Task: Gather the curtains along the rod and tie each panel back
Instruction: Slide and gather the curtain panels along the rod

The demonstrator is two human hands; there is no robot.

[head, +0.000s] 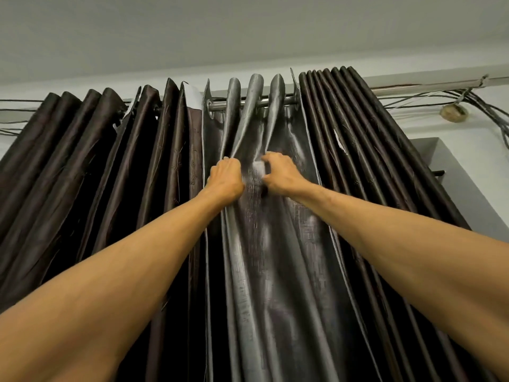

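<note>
Backdrop: white wall (468,125) and ceiling; I look up at a metal rod (234,105).
Left panel: dark brown curtain (91,161), bunched in folds.
Left hand (226,176): clenched on the grey curtain's left fold.
Centre panel: grey curtain (275,257), hung by eyelets between the brown panels.
Right hand (281,173): pinching the same cloth, near my left.
Right panel: brown curtain (366,150), tightly gathered.
Far right: loose cables (451,97).

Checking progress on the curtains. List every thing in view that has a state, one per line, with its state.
grey curtain panel: hanging on the rod, part spread, not tied back
left brown panel: hanging in loose pleats, no tie visible
right brown panel: bunched tight, no tie visible
rod: bare between grey folds
left hand: closed on a grey fold
right hand: fingers curled on the grey fabric
</note>
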